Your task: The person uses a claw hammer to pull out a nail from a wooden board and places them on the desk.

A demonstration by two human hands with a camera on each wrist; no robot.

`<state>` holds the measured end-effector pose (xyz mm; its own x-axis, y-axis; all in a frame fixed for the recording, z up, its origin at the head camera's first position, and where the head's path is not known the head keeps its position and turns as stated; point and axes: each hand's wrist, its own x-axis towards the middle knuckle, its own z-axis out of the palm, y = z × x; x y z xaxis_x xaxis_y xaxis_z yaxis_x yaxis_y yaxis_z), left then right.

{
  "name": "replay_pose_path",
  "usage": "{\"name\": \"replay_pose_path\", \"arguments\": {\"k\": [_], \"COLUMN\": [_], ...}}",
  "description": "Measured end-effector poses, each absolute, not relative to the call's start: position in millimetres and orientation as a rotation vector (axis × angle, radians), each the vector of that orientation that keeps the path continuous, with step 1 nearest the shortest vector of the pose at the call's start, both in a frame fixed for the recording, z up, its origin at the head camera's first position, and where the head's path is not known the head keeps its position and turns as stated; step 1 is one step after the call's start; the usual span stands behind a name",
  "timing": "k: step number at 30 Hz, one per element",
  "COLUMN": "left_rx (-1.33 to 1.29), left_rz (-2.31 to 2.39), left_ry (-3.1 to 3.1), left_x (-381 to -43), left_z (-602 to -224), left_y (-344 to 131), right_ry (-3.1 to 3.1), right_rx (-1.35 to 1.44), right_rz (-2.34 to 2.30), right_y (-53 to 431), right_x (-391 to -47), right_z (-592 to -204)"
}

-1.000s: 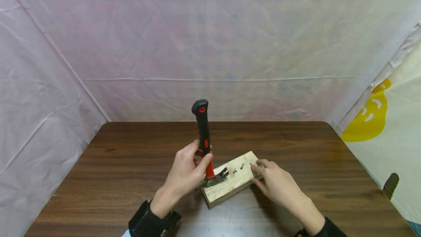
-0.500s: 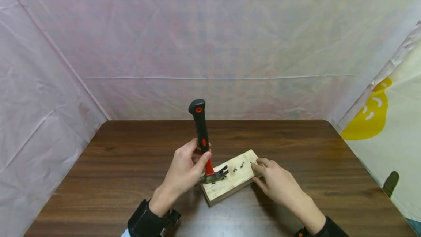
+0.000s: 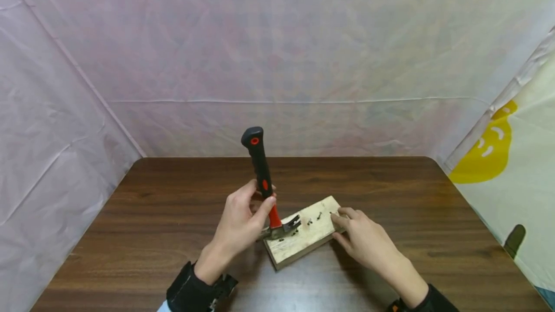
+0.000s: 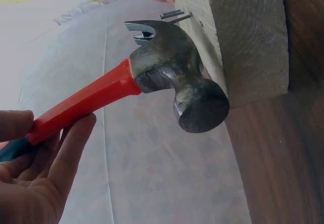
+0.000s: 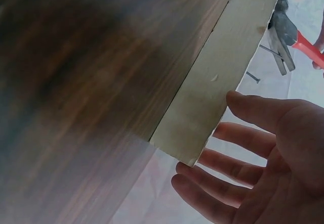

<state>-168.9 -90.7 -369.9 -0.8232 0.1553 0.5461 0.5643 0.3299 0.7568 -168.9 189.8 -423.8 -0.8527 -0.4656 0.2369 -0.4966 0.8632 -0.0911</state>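
Note:
My left hand (image 3: 243, 215) holds a claw hammer (image 3: 262, 170) low on its black and red handle, thumb against the red neck. The handle points up and leans left. Its steel head (image 4: 167, 62) is at the left end of a pale wooden block (image 3: 299, 244), claw toward the right. Nails (image 5: 253, 77) stand out of the block's top between the hammer and my right hand; one passes close to the claw in the right wrist view. Gripping the block's right end is my right hand (image 3: 368, 240), thumb on the near edge and fingertips over the top.
Block and hands are at the middle of a dark wood-grain table (image 3: 173, 196). Pale cloth (image 3: 277, 61) hangs behind the table and on both sides; the right-hand sheet carries a yellow printed shape (image 3: 485, 158).
The hammer's handle has tipped further left, and my left hand has shifted slightly left with it. The claw stays over the same part of the block. My right hand keeps its place.

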Motion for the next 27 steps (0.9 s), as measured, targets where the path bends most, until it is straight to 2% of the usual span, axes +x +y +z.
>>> {"name": "replay_pose_path", "arguments": {"k": [27], "left_rx": [-0.644], "left_rz": [-1.574], "left_ry": [-2.184], "left_x": [-166.9], "left_z": [-366.3], "left_y": [-92.2], "right_ry": [-2.811], "right_rx": [0.744], "right_rz": [0.284], "right_y": [188.0], "right_x": [-170.3], "right_z": [-423.7]}}
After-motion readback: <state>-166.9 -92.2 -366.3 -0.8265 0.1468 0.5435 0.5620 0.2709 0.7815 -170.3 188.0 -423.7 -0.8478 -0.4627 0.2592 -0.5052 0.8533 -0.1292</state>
